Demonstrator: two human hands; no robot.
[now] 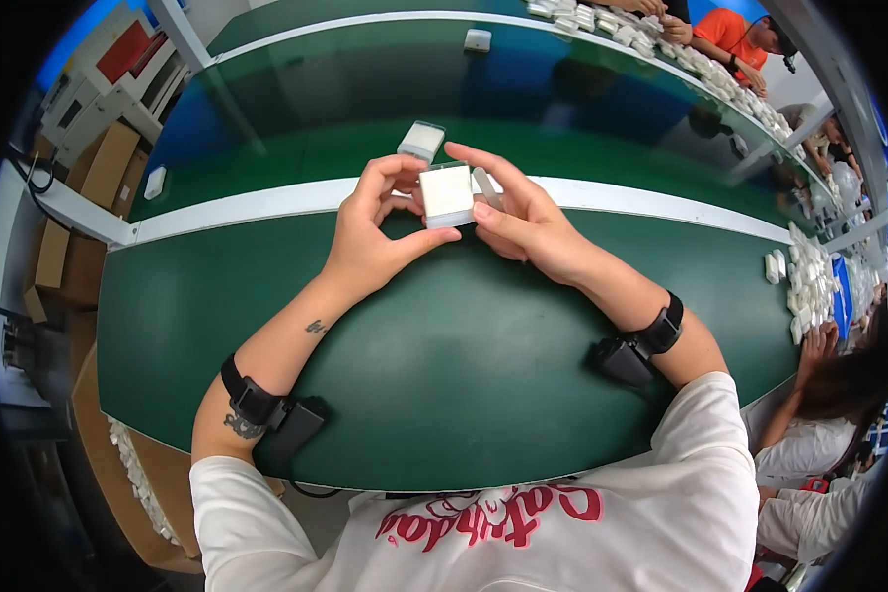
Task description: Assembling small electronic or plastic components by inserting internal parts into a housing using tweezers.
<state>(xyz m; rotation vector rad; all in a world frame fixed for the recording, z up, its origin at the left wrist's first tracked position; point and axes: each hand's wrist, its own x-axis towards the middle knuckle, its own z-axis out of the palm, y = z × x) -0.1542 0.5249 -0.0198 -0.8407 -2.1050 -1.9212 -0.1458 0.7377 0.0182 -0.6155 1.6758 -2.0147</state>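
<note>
Between my two hands is a small white box (448, 194) with a clear rim, tilted so its broad face shows. My left hand (370, 229) is closed on its left side, the thumb along the bottom edge and the fingers partly hidden behind. My right hand (531, 219) grips the right side with its thumb at the lower corner; its forefinger stretches out above. A narrow greyish strip (486, 187) stands by the right fingers, and I cannot tell what it is. Just beyond my left fingertips a similar white box (422, 140) sits by the white rail.
The green table (444, 365) meets a raised white rail (651, 200), with a glossy green conveyor (296, 118) beyond. Single white boxes lie on it at the far left (155, 183) and far middle (478, 40). Piled boxes (809, 281) and other people are at right; cardboard cartons (69, 259) at left.
</note>
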